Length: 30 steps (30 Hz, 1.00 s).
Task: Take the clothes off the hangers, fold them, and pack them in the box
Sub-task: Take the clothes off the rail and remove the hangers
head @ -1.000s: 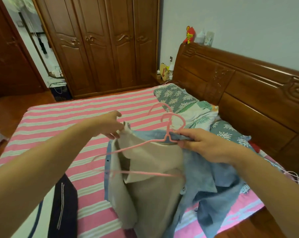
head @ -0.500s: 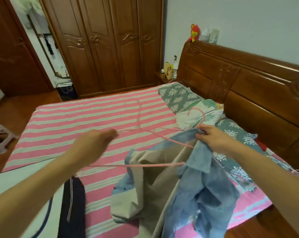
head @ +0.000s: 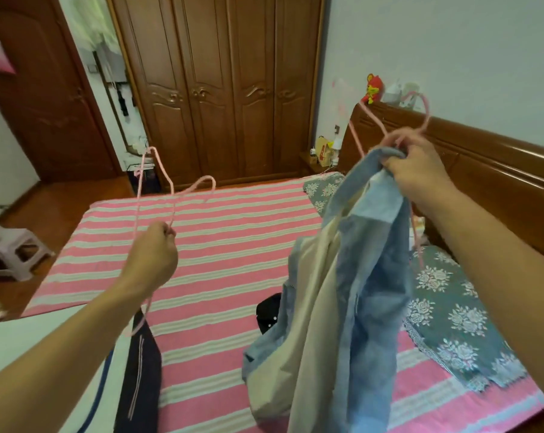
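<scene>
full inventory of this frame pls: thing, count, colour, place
hanger: 1, pink, bare, held up over the left of the bed
hanger: 1, pink, at the right hand, with the clothes
clothes: bunch, blue and beige, hanging from the right hand
dark garment: 1, navy with a pale stripe, near edge of the bed
black item: 1, on the bed behind the clothes
bed: 1, pink and white striped sheet
floral cover: 1, grey-green, right of the bed
headboard: 1, brown wood
wardrobe: 1, brown wood, far wall
stool: 1, pale, floor at left
toy: 1, red, on the headboard
left hand: grips the bare hanger
right hand: grips clothes and hanger
</scene>
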Available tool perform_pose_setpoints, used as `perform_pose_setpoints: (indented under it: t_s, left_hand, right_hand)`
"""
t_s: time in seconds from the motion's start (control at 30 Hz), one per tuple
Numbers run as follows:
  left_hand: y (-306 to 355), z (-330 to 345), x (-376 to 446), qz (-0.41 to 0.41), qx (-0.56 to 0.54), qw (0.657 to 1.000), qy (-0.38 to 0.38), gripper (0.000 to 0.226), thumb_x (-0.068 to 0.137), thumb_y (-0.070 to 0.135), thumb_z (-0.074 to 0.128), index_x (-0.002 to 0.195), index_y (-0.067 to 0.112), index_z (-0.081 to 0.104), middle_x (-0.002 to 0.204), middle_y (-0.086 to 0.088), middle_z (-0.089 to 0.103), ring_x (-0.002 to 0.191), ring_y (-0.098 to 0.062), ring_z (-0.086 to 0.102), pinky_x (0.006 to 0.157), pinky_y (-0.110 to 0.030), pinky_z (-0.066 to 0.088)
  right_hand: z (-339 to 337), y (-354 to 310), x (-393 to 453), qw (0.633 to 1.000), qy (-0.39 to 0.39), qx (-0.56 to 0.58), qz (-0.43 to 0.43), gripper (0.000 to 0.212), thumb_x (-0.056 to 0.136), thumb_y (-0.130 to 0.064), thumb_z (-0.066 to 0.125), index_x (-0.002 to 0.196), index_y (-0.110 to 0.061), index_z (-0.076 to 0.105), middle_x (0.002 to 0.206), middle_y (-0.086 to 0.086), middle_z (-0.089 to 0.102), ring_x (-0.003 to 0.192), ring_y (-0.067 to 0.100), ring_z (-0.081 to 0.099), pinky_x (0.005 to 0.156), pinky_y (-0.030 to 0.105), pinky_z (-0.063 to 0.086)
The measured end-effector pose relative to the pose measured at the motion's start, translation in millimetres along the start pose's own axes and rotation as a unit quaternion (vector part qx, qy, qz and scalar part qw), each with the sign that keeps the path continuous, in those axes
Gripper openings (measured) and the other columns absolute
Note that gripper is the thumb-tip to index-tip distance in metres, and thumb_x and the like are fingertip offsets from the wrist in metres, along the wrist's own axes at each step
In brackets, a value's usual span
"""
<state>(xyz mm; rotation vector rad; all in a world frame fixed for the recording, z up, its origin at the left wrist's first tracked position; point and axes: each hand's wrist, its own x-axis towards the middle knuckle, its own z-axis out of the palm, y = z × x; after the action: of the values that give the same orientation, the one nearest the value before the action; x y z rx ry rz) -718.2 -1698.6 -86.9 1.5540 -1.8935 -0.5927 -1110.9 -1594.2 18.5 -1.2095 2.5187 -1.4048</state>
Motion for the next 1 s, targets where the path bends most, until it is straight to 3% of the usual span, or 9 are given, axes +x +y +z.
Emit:
perform_pose_setpoints:
  t_s: [0.07,0.17,0.27,0.37,0.53,0.7,0.87,0.93,1.0]
  left_hand:
    - [15.2,6.1,2.1,-0.035,-0.078,0.996,0.017,0.014,0.109,0.020,0.040,0.110,0.014,0.052,0.096,-0.009,0.059,0.077,-0.023,0.057,0.055,-0.031,0.045]
    - [25.0,17.0,1.0,-0.085,-0.156,0.984,0.021,0.014,0.109,0.020,0.041,0.112,0.013,0.052,0.099,-0.012,0.060,0.076,-0.025,0.056,0.060,-0.035,0.050]
    - [17.3,33.5,-8.2,-0.129,-0.205,0.970,-0.007,0.016,0.110,0.020,0.040,0.114,0.013,0.054,0.091,-0.011,0.058,0.069,-0.022,0.050,0.054,-0.032,0.043]
    - [-2.2,50.4,-21.2,-0.158,-0.235,0.959,-0.027,0.019,0.110,0.019,0.039,0.113,0.011,0.056,0.083,-0.010,0.056,0.060,-0.019,0.045,0.048,-0.029,0.036]
    - [-30.0,54.1,-36.1,-0.163,-0.235,0.955,-0.081,0.019,0.109,0.019,0.043,0.105,0.014,0.061,0.074,-0.008,0.054,0.055,-0.017,0.041,0.046,-0.027,0.030]
    - [-50.6,47.1,-50.3,-0.114,-0.184,0.971,-0.101,0.022,0.109,0.020,0.045,0.104,0.021,0.067,0.076,-0.008,0.061,0.060,-0.021,0.048,0.049,-0.031,0.036]
    - [-74.0,27.1,-36.2,-0.019,0.018,0.995,-0.100,0.025,0.108,0.023,0.046,0.117,0.019,0.069,0.085,0.001,0.067,0.058,-0.018,0.054,0.051,-0.027,0.039]
    - [-79.2,18.8,-21.4,0.007,0.050,0.985,-0.163,0.026,0.108,0.022,0.047,0.118,0.017,0.070,0.098,-0.006,0.072,0.062,-0.017,0.056,0.053,-0.028,0.042]
    - [-75.8,16.1,-13.3,0.016,0.013,0.963,-0.270,0.022,0.106,0.018,0.051,0.107,0.017,0.073,0.106,-0.010,0.074,0.076,-0.021,0.065,0.067,-0.039,0.055]
  right_hand:
    - [5.8,-21.7,24.6,0.970,0.156,-0.174,0.073,0.041,0.100,-0.008,0.055,0.118,-0.044,0.058,0.108,-0.010,0.053,0.110,-0.002,0.051,0.099,0.039,0.051]
    - [25.7,-23.8,41.3,0.993,-0.051,-0.037,-0.102,0.013,0.100,-0.014,0.057,0.111,-0.021,0.058,0.104,-0.001,0.059,0.101,0.018,0.057,0.090,0.037,0.051]
    - [61.5,8.5,41.3,0.983,-0.144,-0.087,-0.077,0.012,0.103,-0.027,0.052,0.112,-0.018,0.053,0.106,0.006,0.062,0.093,0.025,0.060,0.084,0.043,0.054]
    - [109.6,62.1,43.1,0.950,-0.227,-0.209,-0.041,0.029,0.101,-0.016,0.053,0.129,-0.011,0.056,0.125,0.013,0.060,0.111,0.032,0.058,0.090,0.042,0.053]
    - [147.5,120.3,19.4,0.957,-0.236,-0.151,0.069,0.015,0.099,-0.008,0.058,0.111,-0.017,0.061,0.120,0.019,0.063,0.087,0.041,0.069,0.069,0.052,0.062]
    - [131.2,112.4,-54.8,0.966,-0.222,0.043,0.122,0.035,0.104,-0.010,0.049,0.138,-0.017,0.049,0.124,0.004,0.059,0.081,0.036,0.071,0.042,0.024,0.050]
    - [77.8,131.8,-120.0,0.954,-0.257,0.018,0.154,0.014,0.103,-0.010,0.052,0.109,0.000,0.061,0.099,0.013,0.074,0.073,0.027,0.068,0.055,0.030,0.047]
    - [43.8,123.2,-145.3,0.950,-0.288,-0.050,0.107,0.020,0.099,-0.015,0.061,0.093,0.002,0.070,0.081,0.008,0.073,0.073,0.027,0.065,0.060,0.027,0.047]
    - [25.2,98.8,-179.0,0.936,-0.326,-0.125,0.053,0.026,0.097,-0.025,0.065,0.089,-0.002,0.072,0.090,0.007,0.071,0.082,0.022,0.064,0.069,0.023,0.049]
